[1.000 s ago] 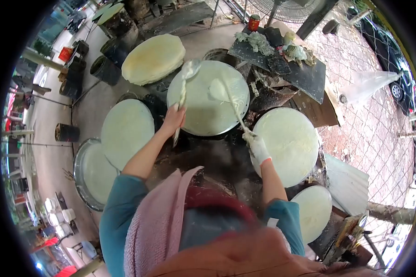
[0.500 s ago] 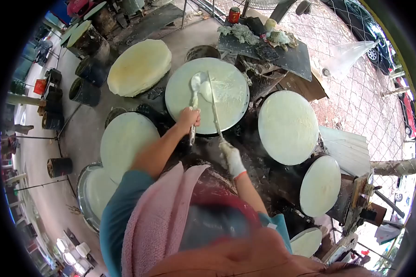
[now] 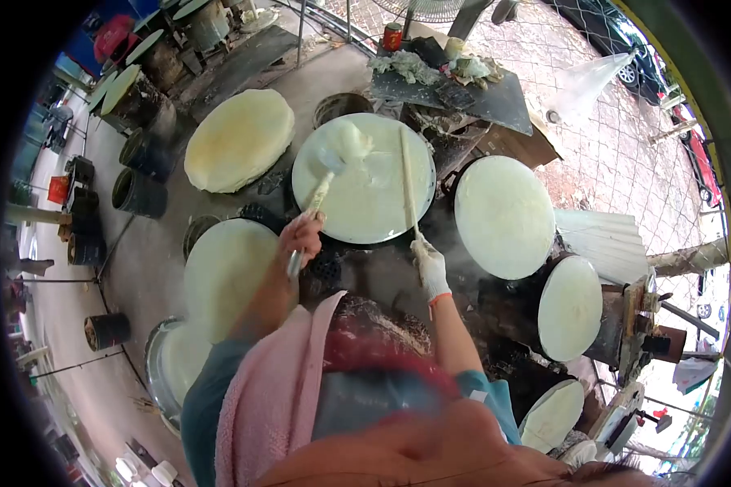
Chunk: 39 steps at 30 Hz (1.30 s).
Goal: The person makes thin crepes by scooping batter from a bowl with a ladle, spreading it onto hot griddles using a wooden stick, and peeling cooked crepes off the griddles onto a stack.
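Observation:
A round griddle in front of me has a pale, wet-looking coating. My bare left hand is closed around the handle of a batter-smeared ladle, whose blurred head is over the griddle's left half. Beside the ladle head lies a lump of white batter. In a white glove, my right hand grips the lower end of a long, thin, batter-coated flat stick. That stick extends across the griddle's right side, apart from the ladle.
More pale-topped rounds surround me: one at left, one at right, and a thick yellowish one at upper left. Dark buckets stand on the left floor. A dark board carries scraps and a red can.
My left hand and the ladle have shifted left and toward me. The stick has swung right, away from the ladle. The batter lump now sits farther up and left, and the rough streaks are smoothed.

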### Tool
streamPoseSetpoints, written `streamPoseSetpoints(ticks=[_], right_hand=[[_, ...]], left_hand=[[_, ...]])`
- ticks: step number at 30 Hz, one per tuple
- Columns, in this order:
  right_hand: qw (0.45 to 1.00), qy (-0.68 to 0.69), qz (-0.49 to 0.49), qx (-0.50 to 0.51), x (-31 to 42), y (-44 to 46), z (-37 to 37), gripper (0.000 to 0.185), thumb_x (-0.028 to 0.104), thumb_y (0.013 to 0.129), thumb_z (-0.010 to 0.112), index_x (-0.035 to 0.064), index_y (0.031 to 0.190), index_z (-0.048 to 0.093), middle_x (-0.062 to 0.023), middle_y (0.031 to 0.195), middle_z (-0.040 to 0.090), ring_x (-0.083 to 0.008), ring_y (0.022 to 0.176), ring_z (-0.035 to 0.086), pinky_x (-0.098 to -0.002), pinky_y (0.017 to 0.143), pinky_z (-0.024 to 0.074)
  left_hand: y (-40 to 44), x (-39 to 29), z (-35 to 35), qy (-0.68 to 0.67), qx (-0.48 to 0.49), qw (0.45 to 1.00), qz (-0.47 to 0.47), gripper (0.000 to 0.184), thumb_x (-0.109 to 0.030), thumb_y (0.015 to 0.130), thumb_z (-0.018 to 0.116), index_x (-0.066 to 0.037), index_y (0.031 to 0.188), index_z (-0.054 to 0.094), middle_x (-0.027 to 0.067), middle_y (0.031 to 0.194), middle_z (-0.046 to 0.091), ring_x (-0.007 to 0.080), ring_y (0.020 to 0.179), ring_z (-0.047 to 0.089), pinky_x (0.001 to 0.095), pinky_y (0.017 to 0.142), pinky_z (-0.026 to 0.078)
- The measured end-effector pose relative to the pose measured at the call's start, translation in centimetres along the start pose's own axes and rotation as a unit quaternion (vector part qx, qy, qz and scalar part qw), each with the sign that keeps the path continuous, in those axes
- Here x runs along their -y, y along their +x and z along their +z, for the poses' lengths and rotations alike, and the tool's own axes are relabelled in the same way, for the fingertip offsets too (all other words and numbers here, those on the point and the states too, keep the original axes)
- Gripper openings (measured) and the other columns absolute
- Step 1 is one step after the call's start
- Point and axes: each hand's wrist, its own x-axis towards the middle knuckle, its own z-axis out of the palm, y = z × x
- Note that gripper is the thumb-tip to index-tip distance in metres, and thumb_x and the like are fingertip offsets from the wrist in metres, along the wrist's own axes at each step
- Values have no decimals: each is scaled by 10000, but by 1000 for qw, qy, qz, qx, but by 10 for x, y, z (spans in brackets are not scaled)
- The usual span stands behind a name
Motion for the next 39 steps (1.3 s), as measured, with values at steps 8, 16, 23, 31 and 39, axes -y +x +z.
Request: streamPoseSetpoints(ticks=[8, 16, 23, 31, 39], right_hand=[[979, -192, -64, -15, -2, -63, -27, 286, 241, 881, 652, 49, 1093, 663, -9, 941, 680, -90, 798, 554, -247, 800, 456], [960, 19, -122, -252, -76, -170, -186, 392, 253, 885, 648, 4, 1184, 602, -108, 984, 690, -72, 875, 603, -232, 856, 465], [784, -131, 14, -606, -148, -336, -394, 766, 399, 747, 746, 24, 1347, 452, -215, 1148, 623, -295, 1056, 618, -340, 902, 469], [550, -123, 113, -818, -238, -472, -592, 411, 237, 851, 623, 36, 1204, 558, -184, 1033, 664, -332, 930, 648, -390, 796, 502], [667, -123, 78, -731, -349, -526, -746, 675, 291, 746, 727, 81, 1338, 480, -161, 1220, 603, -288, 1115, 586, -348, 945, 448]], left_hand=[[64, -21, -22, -846, 82, 248, -466, 195, -133, 1014, 316, -90, 846, 405, -38, 600, 379, 67, 419, 369, 242, 415, 301], [86, -184, 64, -533, 374, 660, -374, 276, -247, 999, 429, 17, 1000, 509, -5, 565, 361, 67, 330, 270, 228, 309, 231], [44, -355, 185, -650, 509, 259, -501, 274, -181, 1012, 363, 65, 1070, 471, -27, 603, 365, 37, 337, 321, 203, 346, 259], [8, -512, 257, -627, 598, 130, -481, 325, -196, 1031, 297, 81, 1134, 432, -24, 612, 401, 40, 327, 363, 226, 351, 265], [19, -593, 293, -572, 641, 208, -468, 292, -177, 1011, 358, 84, 1085, 465, -27, 596, 400, 28, 326, 354, 207, 340, 262]])
